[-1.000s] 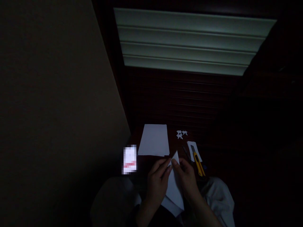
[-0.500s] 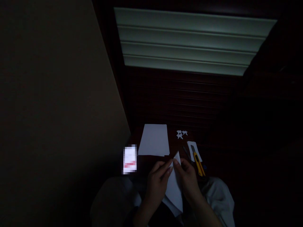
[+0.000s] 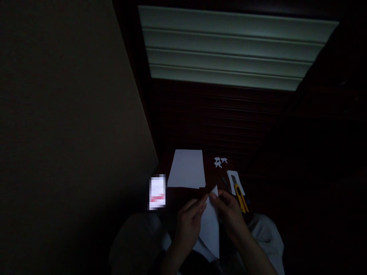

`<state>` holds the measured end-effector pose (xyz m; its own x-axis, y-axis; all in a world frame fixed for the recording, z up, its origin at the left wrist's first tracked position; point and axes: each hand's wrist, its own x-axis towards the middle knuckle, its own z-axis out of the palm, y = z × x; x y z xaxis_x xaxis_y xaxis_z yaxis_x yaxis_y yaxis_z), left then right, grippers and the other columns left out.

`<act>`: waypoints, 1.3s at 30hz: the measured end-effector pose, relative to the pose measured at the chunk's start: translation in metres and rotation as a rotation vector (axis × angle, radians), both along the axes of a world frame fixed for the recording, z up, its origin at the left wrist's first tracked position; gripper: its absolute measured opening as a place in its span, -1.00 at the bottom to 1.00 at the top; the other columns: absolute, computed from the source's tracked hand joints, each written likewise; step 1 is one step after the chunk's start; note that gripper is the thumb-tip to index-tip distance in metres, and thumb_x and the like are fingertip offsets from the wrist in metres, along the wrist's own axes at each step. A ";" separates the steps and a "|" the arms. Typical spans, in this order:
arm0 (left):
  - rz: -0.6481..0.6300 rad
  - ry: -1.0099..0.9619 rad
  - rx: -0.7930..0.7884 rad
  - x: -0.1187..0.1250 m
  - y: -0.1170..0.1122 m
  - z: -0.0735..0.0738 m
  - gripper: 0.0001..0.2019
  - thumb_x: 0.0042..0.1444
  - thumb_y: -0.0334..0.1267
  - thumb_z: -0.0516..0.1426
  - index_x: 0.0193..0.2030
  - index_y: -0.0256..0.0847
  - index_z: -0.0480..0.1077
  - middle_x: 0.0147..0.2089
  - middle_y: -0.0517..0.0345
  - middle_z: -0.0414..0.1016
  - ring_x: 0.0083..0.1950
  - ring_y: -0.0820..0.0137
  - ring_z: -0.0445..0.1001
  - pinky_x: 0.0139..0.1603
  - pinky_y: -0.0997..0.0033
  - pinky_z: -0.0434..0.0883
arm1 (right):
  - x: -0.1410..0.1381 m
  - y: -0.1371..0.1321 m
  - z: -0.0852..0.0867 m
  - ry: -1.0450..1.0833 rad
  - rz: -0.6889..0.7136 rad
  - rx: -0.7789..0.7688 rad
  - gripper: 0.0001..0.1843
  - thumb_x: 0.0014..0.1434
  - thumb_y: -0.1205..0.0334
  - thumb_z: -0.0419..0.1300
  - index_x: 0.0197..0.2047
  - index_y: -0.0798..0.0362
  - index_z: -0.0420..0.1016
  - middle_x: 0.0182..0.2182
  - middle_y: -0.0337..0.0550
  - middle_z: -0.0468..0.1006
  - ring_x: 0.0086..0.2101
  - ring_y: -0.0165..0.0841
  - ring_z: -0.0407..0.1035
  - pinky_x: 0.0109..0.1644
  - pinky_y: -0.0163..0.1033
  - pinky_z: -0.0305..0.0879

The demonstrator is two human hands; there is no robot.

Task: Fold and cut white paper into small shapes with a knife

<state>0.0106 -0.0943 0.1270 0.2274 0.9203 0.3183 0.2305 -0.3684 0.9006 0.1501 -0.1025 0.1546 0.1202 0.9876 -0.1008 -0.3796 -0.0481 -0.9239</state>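
Dark reddish worktop (image 3: 210, 170): bears flat white paper sheets (image 3: 187, 169)
Folded white paper sheet (image 3: 210, 225): between the grey-clad knees (image 3: 268, 235), pointed corner upward
Left hand (image 3: 189, 221): fingers closed on the folded sheet near that corner
Right hand (image 3: 231, 212): fingers pinching the same corner
Yellow-handled cutter (image 3: 240, 196): near the right hand

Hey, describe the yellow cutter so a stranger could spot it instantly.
Below the pale slatted panel, find the dark table. At its right side, just past the right hand, lies a small white paper stack. The cutter rests partly across it, its yellow handle setting it apart from the stack and the thin dark item to its left.
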 end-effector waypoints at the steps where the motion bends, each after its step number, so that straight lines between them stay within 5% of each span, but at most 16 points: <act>1: -0.006 0.008 -0.007 -0.001 0.000 0.000 -0.69 0.25 -0.26 0.01 0.10 -0.11 0.39 -0.22 0.09 0.47 -0.24 0.45 0.43 -0.24 0.55 0.39 | 0.002 0.002 0.002 -0.036 -0.002 0.008 -0.79 0.06 0.09 0.28 -0.34 0.06 0.49 -0.42 -0.21 0.51 -0.44 -0.39 0.33 -0.37 -0.33 0.21; 24: -0.025 0.024 0.005 -0.010 -0.008 -0.001 -0.67 0.25 -0.29 0.03 0.15 -0.10 0.34 -0.18 0.09 0.45 -0.21 0.46 0.42 -0.21 0.53 0.36 | 0.021 0.016 0.028 -0.355 -0.021 0.033 -0.76 -0.03 0.06 0.34 -0.42 0.08 0.53 -0.50 -0.23 0.49 -0.47 -0.44 0.28 -0.39 -0.34 0.16; 39: 0.007 0.167 0.197 -0.014 -0.011 -0.002 -0.63 0.26 -0.35 -0.02 0.19 -0.05 0.29 -0.36 0.14 0.32 -0.31 0.44 0.33 -0.30 0.48 0.33 | 0.023 0.011 0.040 -0.327 0.018 0.061 -0.82 -0.06 0.12 0.36 -0.43 0.06 0.58 -0.49 -0.21 0.56 -0.43 -0.38 0.37 -0.31 -0.29 0.26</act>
